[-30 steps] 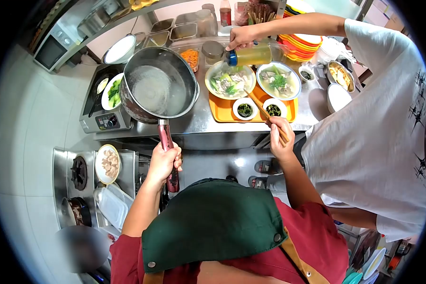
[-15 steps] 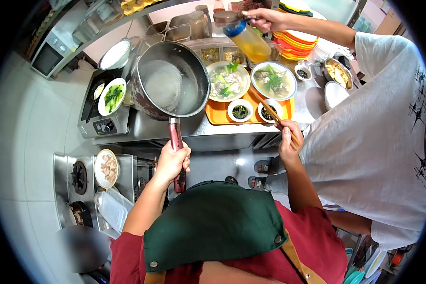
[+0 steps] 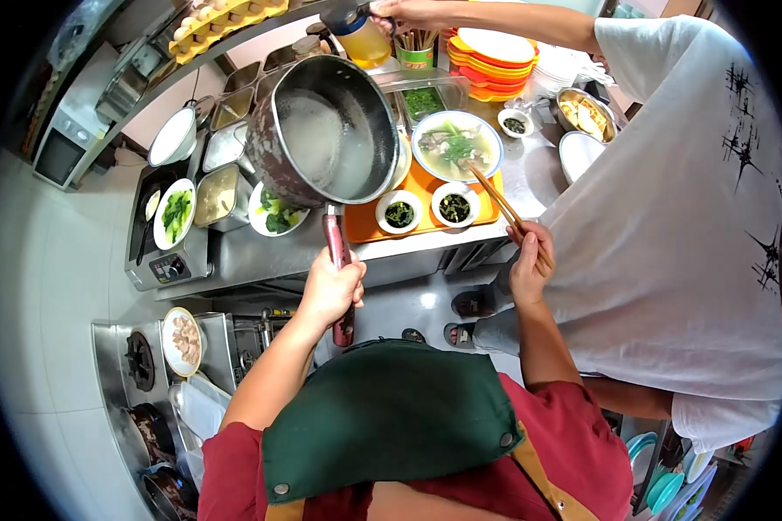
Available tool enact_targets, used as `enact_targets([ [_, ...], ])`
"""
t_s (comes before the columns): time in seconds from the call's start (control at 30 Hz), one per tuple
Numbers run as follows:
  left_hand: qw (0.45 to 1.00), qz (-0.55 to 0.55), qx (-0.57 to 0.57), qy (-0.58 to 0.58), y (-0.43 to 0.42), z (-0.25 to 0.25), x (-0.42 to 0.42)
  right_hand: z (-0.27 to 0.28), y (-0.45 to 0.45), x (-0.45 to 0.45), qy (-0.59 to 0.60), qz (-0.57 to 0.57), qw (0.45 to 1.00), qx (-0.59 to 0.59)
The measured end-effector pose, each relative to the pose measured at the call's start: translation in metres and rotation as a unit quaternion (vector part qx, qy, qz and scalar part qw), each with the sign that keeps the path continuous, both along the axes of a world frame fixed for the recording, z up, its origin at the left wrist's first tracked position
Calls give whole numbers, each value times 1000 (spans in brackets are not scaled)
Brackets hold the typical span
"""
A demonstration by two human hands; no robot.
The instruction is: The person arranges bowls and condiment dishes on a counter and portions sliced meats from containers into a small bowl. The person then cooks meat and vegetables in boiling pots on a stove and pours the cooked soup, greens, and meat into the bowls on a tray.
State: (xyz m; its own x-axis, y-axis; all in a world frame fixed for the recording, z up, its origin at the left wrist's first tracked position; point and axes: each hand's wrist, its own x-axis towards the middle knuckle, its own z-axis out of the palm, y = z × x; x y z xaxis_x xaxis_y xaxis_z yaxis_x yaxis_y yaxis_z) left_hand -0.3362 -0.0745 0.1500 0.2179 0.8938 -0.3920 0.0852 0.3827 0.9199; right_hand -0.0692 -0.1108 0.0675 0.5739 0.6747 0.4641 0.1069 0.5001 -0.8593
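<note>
My left hand [image 3: 334, 285] is wrapped round the red handle of a large dark pot [image 3: 330, 130], which holds cloudy liquid and hangs over the counter, tipped slightly. Between the fingers of my right hand [image 3: 532, 260] are wooden chopsticks [image 3: 496, 201], their tips at the soup bowl [image 3: 457, 146] with meat and greens. That bowl stands on an orange tray [image 3: 365, 227] with two small sauce cups, a left one [image 3: 399, 213] and a right one [image 3: 455, 207]. A second large bowl is mostly hidden behind the pot.
A co-worker in a white shirt [image 3: 660, 217] stands at the right, holding a jug of yellow liquid [image 3: 362, 39] over the counter's back. Stacked orange plates [image 3: 493, 61] stand behind the tray. Bowls of greens [image 3: 175, 214] and a cooker [image 3: 167, 266] are at the left.
The view has turned. The pot has moved right across the tray, now covering most of the left soup bowl. The co-worker's jug has moved up and left, away from the bowls.
</note>
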Motion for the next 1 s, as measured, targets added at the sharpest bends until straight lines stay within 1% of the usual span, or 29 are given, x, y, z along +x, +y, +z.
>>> enact_targets([
  [0.17, 1000, -19, 2, 12, 9, -7, 28, -3, -9, 10, 4, -18, 1000, -3],
  [0.23, 1000, -21, 1, 21, 12, -8, 38, -7, -12, 17, -12, -23, 999, -23],
  [0.43, 994, -83, 19, 70, 22, -19, 57, -7, -18, 28, -1, -48, 999, -13],
  [0.5, 993, -83, 30, 76, 25, -26, 62, -7, -20, 30, -1, -44, 999, -15],
  [0.6, 983, -93, 97, 125, 29, -34, 68, -8, -20, 31, 7, -44, 999, -11],
  [0.63, 983, -94, 98, 124, 33, -42, 69, -9, -19, 30, 14, -47, 999, -4],
  [0.67, 972, -93, 139, 163, 38, -56, 68, -9, -19, 29, 14, -48, 999, -4],
  [0.7, 959, -91, 179, 200, 40, -59, 69, -9, -17, 29, -24, -55, 998, -23],
  [0.73, 959, -91, 179, 200, 42, -61, 70, -9, -16, 29, -61, -63, 995, -43],
  [0.8, 943, -104, 192, 252, 45, -59, 72, -8, -10, 27, -48, -61, 996, -48],
  [0.83, 943, -103, 191, 252, 44, -55, 73, -7, -7, 26, -33, -58, 996, -53],
  [0.9, 922, -100, 234, 291, 42, -48, 77, -1, -2, 24, -45, -68, 994, -66],
  [1.0, 920, -97, 219, 311, 44, -47, 79, -3, 11, 26, -131, -91, 982, -99],
])
